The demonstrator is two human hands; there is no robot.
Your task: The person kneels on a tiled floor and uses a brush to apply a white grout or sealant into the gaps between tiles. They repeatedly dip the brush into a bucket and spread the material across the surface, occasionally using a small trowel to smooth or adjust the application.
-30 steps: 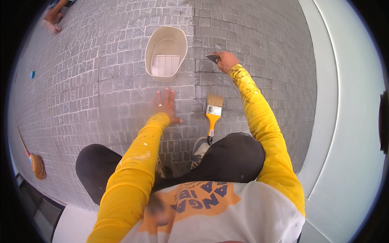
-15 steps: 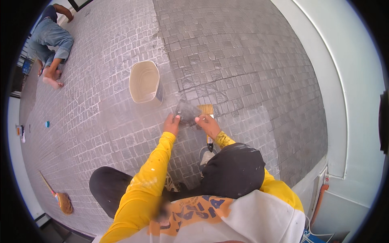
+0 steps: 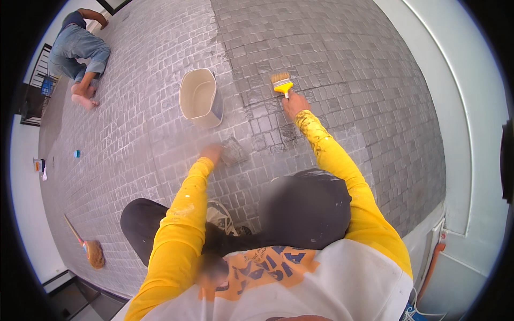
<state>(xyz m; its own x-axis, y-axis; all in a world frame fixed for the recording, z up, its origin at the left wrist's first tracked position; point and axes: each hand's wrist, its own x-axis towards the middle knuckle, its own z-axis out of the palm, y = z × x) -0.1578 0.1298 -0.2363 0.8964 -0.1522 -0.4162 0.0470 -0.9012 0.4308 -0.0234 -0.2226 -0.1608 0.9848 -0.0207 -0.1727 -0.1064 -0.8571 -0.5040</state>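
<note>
My right hand [image 3: 295, 105] is closed round the handle of a flat paintbrush [image 3: 284, 88] with a yellow handle, a metal band and tan bristles. The bristles point away from me, over the darker, wet-looking paving at the right. Lower and to the left, my left hand [image 3: 212, 152], blurred, pinches the edge of a thin, see-through grey square sheet [image 3: 234, 151]. Beyond that hand stands a cream plastic bucket [image 3: 220, 107], its inside pale, with nothing visible over its bottom.
Stone-patterned paving [image 3: 155, 96] is paler at the left. A co-worker [image 3: 80, 51] kneels at the far left. A broom [image 3: 95, 254] lies at the near left, and a small blue object [image 3: 77, 153] farther off. A white wall [image 3: 471, 134] bounds the right side.
My right hand has let go of the sheet, picked up the paintbrush from beside it and carried it forward. My left hand, with the sheet, has shifted slightly left.
</note>
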